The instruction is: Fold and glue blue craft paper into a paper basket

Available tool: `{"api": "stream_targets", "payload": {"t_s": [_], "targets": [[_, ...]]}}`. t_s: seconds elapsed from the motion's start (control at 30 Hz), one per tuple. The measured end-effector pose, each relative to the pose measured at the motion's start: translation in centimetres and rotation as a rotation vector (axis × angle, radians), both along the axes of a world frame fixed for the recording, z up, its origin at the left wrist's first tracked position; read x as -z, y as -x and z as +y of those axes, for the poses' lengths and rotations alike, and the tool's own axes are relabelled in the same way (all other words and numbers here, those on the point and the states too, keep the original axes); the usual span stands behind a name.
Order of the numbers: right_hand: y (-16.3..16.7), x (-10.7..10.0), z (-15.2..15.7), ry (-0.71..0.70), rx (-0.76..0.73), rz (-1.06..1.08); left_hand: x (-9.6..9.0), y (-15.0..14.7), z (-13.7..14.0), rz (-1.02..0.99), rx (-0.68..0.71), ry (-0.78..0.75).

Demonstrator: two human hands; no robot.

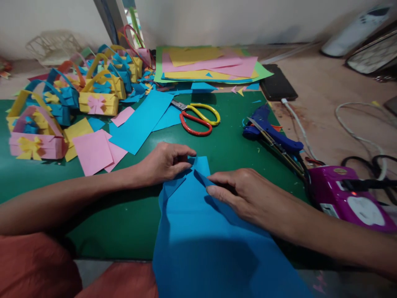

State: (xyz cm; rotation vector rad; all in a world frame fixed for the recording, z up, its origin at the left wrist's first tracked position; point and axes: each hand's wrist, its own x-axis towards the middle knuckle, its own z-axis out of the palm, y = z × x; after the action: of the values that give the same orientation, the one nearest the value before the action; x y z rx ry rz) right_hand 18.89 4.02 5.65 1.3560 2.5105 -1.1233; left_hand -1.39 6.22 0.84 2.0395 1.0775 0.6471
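A large sheet of blue paper (pixel 198 231) lies in front of me, its near part reaching past the table's edge and its far end folded in with raised flaps. My left hand (pixel 163 163) pinches the far left tip of the sheet between thumb and fingers. On the right side of that end, my right hand (pixel 238 192) grips a folded flap, thumb against fingertips. Beyond the hands lie scissors (pixel 198 120) with one red and one yellow handle, their blades over blue paper strips (pixel 144 120).
Several small paper baskets (pixel 99 103) stand at the left, with pink squares (pixel 93 152) before them. Coloured sheets (pixel 211 62) are stacked at the back, beside a phone (pixel 279 82). A blue glue gun (pixel 273 130) and a purple power strip (pixel 350 198) with cables sit at the right.
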Motion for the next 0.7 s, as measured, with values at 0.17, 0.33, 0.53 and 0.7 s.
{"api": "stream_targets", "payload": {"t_s": [0.17,0.33,0.53,0.7], "targets": [[-0.2,0.3,0.1,-0.002,0.013,-0.004,-0.8,0.3,0.0,-0.051,0.055,0.211],[-0.4,0.5,0.3,0.032,0.051,0.055,-1.1,0.5,0.3,0.052,0.178,0.086],[-0.4,0.6,0.6,0.100,0.112,0.057,-1.0,0.2,0.3,0.084,0.135,0.078],[-0.6,0.7,0.7,0.108,0.095,0.033,-1.4,0.1,0.0,0.005,0.144,0.142]]}}
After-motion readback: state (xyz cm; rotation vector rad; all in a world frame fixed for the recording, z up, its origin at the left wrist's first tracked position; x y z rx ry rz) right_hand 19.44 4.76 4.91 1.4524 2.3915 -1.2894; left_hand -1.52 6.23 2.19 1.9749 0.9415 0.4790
